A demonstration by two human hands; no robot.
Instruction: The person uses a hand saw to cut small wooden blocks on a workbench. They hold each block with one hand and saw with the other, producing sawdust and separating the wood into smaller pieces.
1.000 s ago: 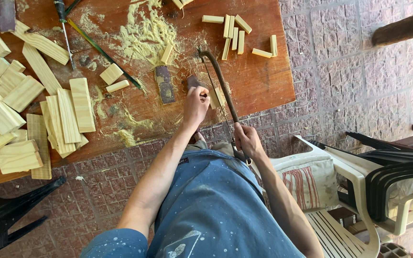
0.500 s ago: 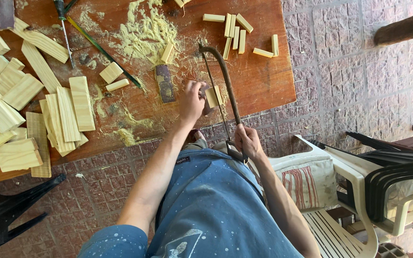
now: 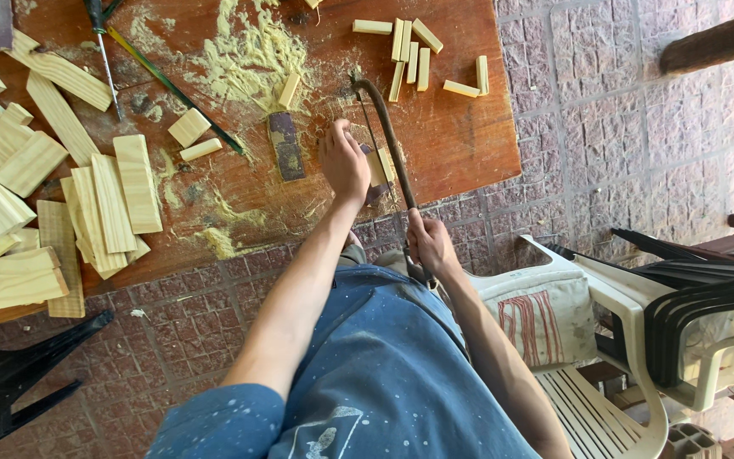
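My left hand (image 3: 343,161) presses a small pale wood block (image 3: 379,167) down near the front edge of the reddish wooden table (image 3: 460,140). A hacksaw (image 3: 388,136) with a dark curved frame runs across that block, its handle gripped by my right hand (image 3: 429,245) just off the table's edge. The saw blade sits right of my left hand's fingers. Sawdust (image 3: 248,51) lies spread on the table behind the block.
Many pale wood pieces (image 3: 53,195) are piled at the table's left. Several short cut sticks (image 3: 418,55) lie at the far right. A screwdriver (image 3: 102,47) and a dark flat block (image 3: 285,146) lie nearby. White plastic chairs (image 3: 639,323) stand to my right on the brick floor.
The hacksaw has pushed forward over the table, and my right hand has followed it toward the edge. My left hand stays on the block.
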